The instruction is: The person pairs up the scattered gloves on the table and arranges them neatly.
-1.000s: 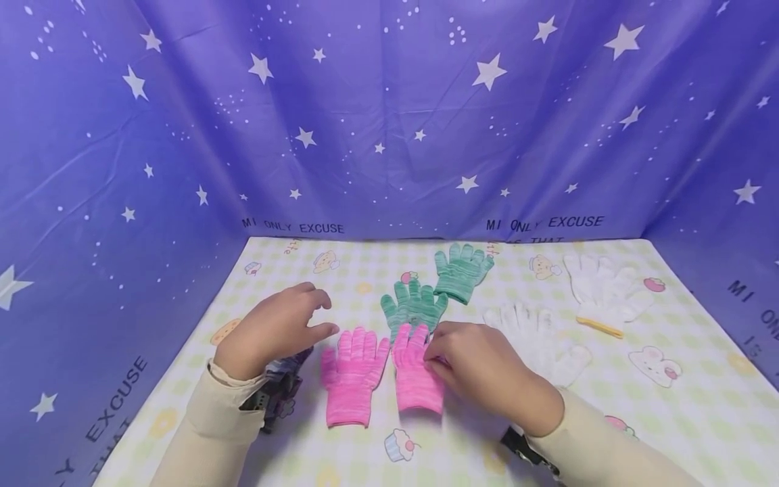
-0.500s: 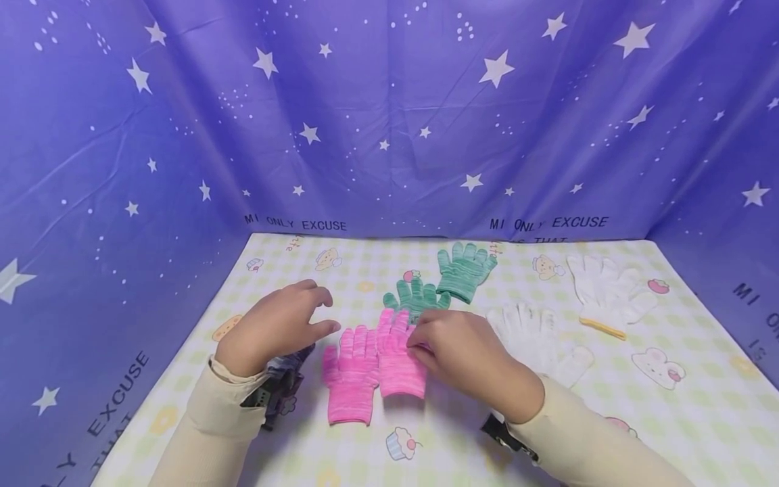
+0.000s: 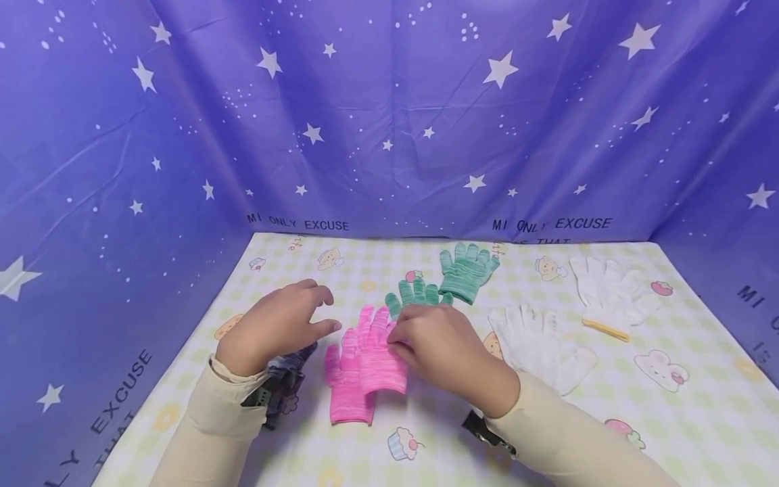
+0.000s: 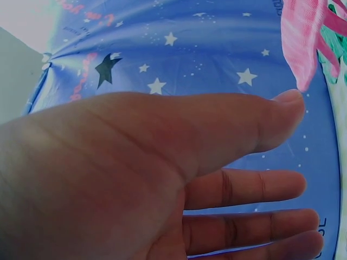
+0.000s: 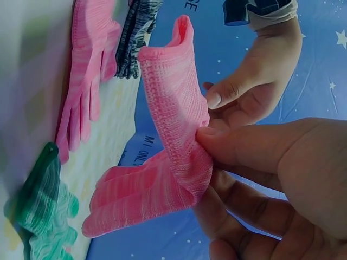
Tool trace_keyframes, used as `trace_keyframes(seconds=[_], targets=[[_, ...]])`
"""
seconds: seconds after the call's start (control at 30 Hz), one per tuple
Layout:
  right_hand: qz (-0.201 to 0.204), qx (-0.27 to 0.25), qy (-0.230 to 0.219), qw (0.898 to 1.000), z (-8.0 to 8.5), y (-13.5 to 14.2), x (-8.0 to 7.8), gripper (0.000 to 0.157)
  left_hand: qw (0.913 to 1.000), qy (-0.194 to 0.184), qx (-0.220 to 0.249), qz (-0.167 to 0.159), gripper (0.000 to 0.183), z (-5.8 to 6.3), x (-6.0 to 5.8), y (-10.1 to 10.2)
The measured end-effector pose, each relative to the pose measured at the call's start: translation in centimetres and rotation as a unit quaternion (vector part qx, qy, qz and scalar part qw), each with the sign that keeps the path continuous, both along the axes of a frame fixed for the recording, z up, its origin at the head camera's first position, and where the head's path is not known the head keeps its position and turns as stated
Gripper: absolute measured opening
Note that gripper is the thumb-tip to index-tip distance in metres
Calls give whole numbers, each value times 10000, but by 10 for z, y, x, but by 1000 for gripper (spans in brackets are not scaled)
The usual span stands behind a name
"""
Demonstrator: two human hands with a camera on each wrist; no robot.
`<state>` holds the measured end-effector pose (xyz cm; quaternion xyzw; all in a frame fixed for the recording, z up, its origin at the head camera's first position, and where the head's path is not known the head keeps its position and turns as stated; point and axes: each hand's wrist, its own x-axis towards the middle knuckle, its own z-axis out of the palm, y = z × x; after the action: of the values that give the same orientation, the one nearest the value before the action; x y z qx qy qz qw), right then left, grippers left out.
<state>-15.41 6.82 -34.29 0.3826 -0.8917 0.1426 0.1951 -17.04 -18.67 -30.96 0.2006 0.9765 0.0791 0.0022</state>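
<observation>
My right hand (image 3: 447,352) pinches the side of a pink knit glove (image 3: 383,368) between thumb and fingers. In the right wrist view this held glove (image 5: 176,119) hangs clear of the tablecloth, its cuff gaping. From the head view it overlaps a second pink glove (image 3: 351,406), which lies flat with its fingers pointing away. To the left hovers my left hand (image 3: 280,328), thumb and fingers apart, nothing between them; the left wrist view shows its fingers (image 4: 249,187) straight. Partly hidden beneath that hand and wrist is a dark, mottled knit item (image 3: 291,368).
Two green gloves (image 3: 468,270) (image 3: 416,292) lie farther back, the nearer one partly covered by my right hand. Two white gloves (image 3: 615,291) (image 3: 535,348) lie on the right, one with a yellow cuff. A starry blue curtain (image 3: 389,122) encloses the checked table (image 3: 487,446).
My right hand has carried the pink glove leftward and slightly away from me, from beside the other pink glove to over it. My left hand has stayed in place.
</observation>
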Motion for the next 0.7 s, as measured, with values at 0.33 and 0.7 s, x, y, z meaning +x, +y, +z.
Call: trace_keyframes(seconds=[0.33,0.7], targets=[[82,-20,167,9998,-5,-18,-2,11,10000,-7,9,34,43,1,0,-1],[69,156,92,9998,-18,-35,-5,11,9997,-238,-20,-34,37,-1,-3,1]])
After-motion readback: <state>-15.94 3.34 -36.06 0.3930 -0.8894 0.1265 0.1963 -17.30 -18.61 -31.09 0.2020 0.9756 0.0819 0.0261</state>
